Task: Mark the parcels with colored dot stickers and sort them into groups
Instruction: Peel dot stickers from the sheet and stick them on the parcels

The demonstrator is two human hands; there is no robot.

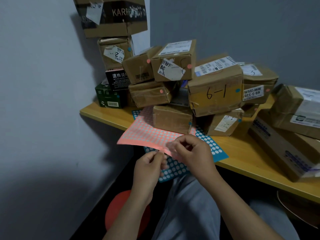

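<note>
Left hand (149, 164) and right hand (192, 151) both pinch the near edge of the pink sticker sheet (152, 134). It overlies a blue sticker sheet (212, 147) on the yellow table (242, 153). A cardboard parcel (171, 118) sits on its far end, with stacked parcels (214, 90) crowding behind.

Our left hand (149, 168) and right hand (194, 152) both pinch the near edge of the pink sticker sheet (149, 134). It lies over a blue sticker sheet (213, 148) at the front of the yellow table (242, 153). Behind the sheets we see brown parcels (173, 118) piled against the grey wall (242, 23). The parcel marked 6-1 (214, 96) bears a blue dot (238, 90), and a neighbour bears a pink dot (189, 66).
</note>
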